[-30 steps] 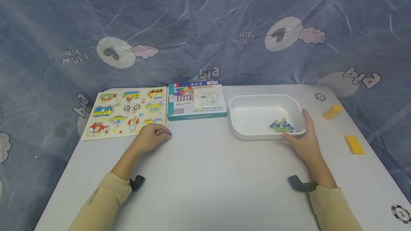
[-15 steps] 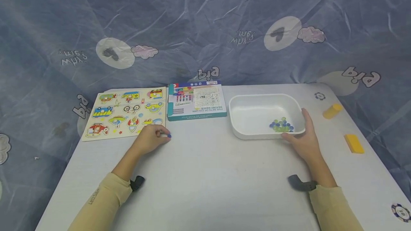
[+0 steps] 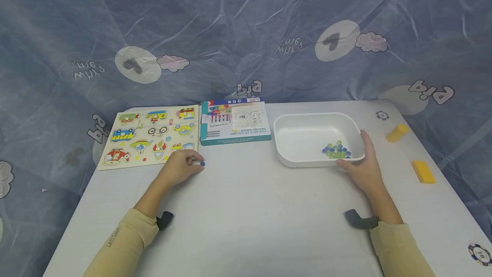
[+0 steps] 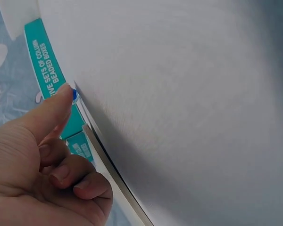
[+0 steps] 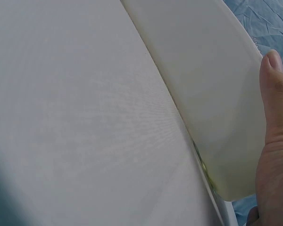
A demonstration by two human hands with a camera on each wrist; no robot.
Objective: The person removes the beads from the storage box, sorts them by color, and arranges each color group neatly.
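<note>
My left hand [image 3: 180,168] pinches a small blue glass marble [image 3: 202,163] between thumb and index finger, just above the table by the puzzle board's near right corner. In the left wrist view, the marble [image 4: 75,95] peeks out past the thumb tip, and the other fingers are curled in. On the right, my right hand [image 3: 365,168] holds the near right corner of a white plastic tray [image 3: 296,162], thumb on the near rim and fingers along the right side. Several blue and green marbles [image 3: 336,150] lie inside, gathered toward that corner. The right wrist view shows the thumb against the tray's outer wall [image 5: 217,103].
A wooden puzzle board [image 3: 132,159] with vehicle pieces lies at the far left of the table [image 3: 246,217]. Beside it is a teal and white beaded boxes carton [image 3: 236,121]. A yellow cylinder [image 3: 397,133] and a yellow block [image 3: 424,172] are to the tray's right.
The blue marble has shifted very slightly toward me at the left fingertips. The right hand and the tray stay in place.
</note>
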